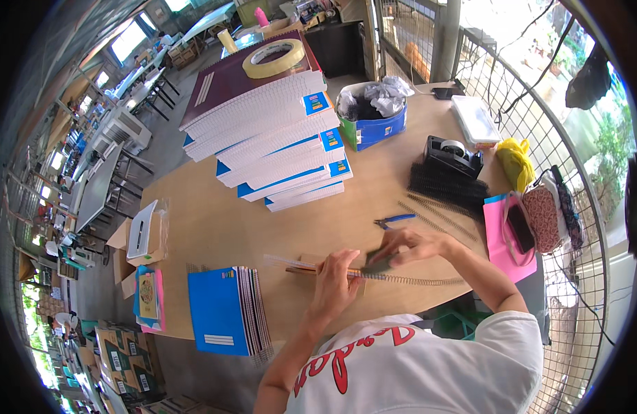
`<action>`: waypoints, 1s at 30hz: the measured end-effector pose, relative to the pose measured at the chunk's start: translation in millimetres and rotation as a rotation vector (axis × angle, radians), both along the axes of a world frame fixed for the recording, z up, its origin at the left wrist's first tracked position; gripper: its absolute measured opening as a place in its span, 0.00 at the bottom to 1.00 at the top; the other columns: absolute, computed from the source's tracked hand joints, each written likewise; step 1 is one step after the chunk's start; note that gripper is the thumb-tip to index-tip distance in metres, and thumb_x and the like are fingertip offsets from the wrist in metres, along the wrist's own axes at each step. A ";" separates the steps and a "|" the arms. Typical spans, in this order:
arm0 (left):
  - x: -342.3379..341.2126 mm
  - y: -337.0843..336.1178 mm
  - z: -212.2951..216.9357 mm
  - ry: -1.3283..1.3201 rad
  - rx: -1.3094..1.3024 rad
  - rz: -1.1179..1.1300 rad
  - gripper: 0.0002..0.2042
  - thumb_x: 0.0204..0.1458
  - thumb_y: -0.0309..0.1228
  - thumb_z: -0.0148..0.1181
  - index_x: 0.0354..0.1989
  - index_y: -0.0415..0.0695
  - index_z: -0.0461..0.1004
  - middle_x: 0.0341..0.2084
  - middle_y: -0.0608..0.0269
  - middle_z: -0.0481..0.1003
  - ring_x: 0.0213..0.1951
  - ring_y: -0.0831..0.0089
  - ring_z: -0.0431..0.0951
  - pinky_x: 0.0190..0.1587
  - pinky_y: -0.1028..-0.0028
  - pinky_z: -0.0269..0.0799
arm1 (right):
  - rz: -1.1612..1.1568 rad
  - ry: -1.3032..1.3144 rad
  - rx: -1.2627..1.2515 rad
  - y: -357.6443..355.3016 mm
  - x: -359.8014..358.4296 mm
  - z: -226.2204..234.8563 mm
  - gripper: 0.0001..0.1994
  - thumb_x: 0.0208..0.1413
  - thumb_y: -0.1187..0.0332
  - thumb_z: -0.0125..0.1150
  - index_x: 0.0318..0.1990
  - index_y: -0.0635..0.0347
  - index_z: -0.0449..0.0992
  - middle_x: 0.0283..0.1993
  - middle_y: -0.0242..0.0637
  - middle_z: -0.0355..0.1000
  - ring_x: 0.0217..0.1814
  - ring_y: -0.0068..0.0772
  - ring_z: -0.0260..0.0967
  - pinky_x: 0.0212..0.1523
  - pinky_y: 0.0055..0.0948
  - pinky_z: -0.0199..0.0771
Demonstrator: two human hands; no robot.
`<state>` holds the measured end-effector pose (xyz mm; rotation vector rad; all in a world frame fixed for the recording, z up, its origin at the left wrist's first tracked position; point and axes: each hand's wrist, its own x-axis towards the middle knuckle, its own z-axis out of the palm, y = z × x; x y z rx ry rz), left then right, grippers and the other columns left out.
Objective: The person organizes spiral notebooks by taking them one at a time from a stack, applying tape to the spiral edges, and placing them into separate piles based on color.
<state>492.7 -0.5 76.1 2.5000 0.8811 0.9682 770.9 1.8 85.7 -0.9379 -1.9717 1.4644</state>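
My left hand (337, 283) is closed around a thin wooden stick (300, 270) and a long spiral binding coil (422, 280), near the table's front edge. The coil runs out to the right of that hand. Just right of it, my right hand (409, 247) has its fingers bent down onto a dark green piece (378, 264), which lies against the coil; what that piece is, I cannot make out. Behind the right hand rest blue-handled cutters (399, 218). More loose coils (439, 217) lie to the right of them.
Tall stacks of spiral notebooks (270, 138) stand at the back, topped by a tape roll (273, 58). A blue notebook stack (222, 310) sits front left. At right are black coils (446, 185), a tape dispenser (454, 155) and a pink folder (506, 238). A lined box (373, 131) stands behind.
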 end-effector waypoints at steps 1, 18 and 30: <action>-1.5 -2.5 -1.2 -0.005 -0.025 0.005 0.34 0.44 0.34 0.75 0.60 0.45 0.63 0.52 0.55 0.71 0.40 0.63 0.73 0.50 0.60 0.64 | -0.074 -0.196 0.092 1.4 0.2 7.2 0.27 0.54 0.47 0.58 0.54 0.55 0.81 0.46 0.46 0.75 0.51 0.43 0.69 0.54 0.39 0.67; -44.5 16.3 -1.6 0.134 0.152 0.251 0.20 0.40 0.53 0.72 0.32 0.54 0.74 0.30 0.77 0.75 0.38 0.71 0.74 0.57 0.59 0.53 | 0.011 0.272 -0.087 10.5 -19.6 2.2 0.26 0.57 0.46 0.60 0.58 0.50 0.79 0.40 0.47 0.72 0.48 0.45 0.70 0.52 0.38 0.68; -52.4 20.8 -12.8 0.040 0.078 0.192 0.24 0.36 0.45 0.76 0.39 0.52 0.72 0.29 0.76 0.74 0.36 0.72 0.73 0.53 0.58 0.55 | -0.067 0.316 -0.300 24.0 -34.9 9.1 0.15 0.68 0.63 0.51 0.45 0.65 0.79 0.45 0.41 0.74 0.53 0.39 0.71 0.59 0.34 0.67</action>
